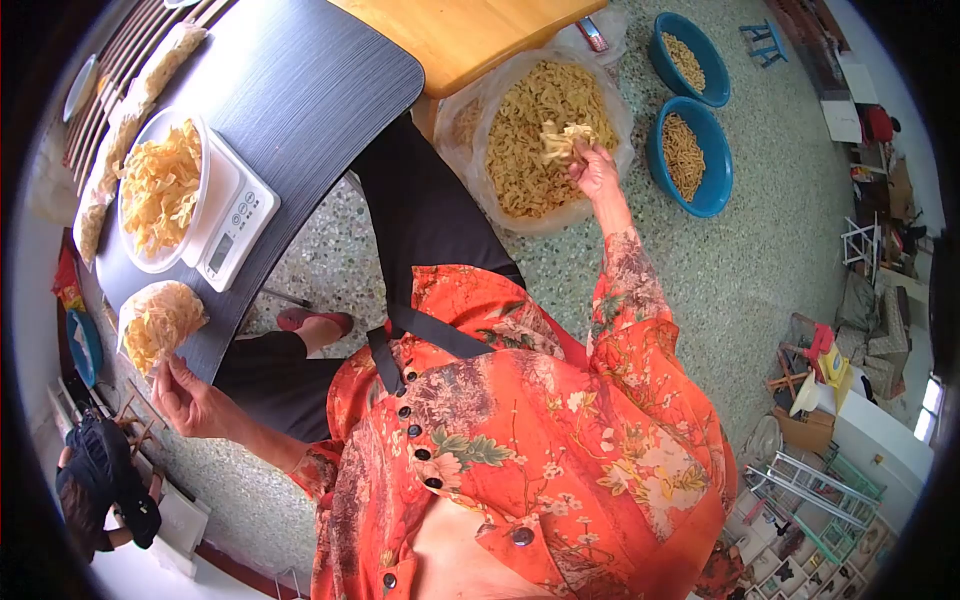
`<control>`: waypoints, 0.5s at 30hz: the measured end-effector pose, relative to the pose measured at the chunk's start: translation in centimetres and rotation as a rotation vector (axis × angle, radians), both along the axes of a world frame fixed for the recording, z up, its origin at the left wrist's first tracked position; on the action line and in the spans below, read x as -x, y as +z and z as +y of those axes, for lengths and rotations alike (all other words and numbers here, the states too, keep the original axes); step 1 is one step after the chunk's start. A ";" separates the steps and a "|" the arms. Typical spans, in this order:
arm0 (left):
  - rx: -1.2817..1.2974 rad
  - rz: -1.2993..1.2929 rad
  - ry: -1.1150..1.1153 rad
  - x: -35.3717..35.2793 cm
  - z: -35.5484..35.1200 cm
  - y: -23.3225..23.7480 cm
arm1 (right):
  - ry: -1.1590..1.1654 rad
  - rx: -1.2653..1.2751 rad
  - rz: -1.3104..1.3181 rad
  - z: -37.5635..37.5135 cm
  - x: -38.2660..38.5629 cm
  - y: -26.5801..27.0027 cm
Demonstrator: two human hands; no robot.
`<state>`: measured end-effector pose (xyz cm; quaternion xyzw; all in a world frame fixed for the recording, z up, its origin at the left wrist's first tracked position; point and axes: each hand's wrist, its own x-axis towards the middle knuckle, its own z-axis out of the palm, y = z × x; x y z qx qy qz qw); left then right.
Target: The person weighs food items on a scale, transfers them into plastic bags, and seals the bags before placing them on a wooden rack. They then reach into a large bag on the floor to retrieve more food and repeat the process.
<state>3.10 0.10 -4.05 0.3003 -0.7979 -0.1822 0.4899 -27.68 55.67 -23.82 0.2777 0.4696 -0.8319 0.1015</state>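
At the table's edge, my left hand (190,402) pinches the edge of a clear plastic bag (165,318) filled with pale yellow dried strips. My right hand (597,172) is closed around a small bunch of similar dried strips (562,145). It is above a large open plastic sack (520,120) full of these strips. On the dark table, a white bowl (122,222) heaped with wide, curly dried strips rests on a white digital kitchen scale (240,225). The digits on its display are too small to read.
Long filled plastic bags (125,125) lie along the far side of the dark table (310,85). A wooden table (470,40) adjoins it. Two teal basins (722,185) of stick-shaped pieces stand on the speckled floor, near a small blue stool (764,44). Another person (105,480) is at lower left.
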 end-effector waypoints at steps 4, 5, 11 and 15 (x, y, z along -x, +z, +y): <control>-0.044 0.041 -0.019 0.2 0.2 -0.2 | 0.075 -0.066 0.051 0.1 0.2 1.9; -0.048 0.038 -0.014 0.1 0.1 -0.3 | 0.075 -0.065 0.056 -0.2 0.4 1.9; -0.083 0.074 0.010 0.2 0.5 0.0 | -0.053 -0.009 0.125 -1.2 1.1 3.0; -0.059 0.076 0.030 0.3 0.7 0.0 | 0.025 0.011 0.228 -2.7 1.0 6.2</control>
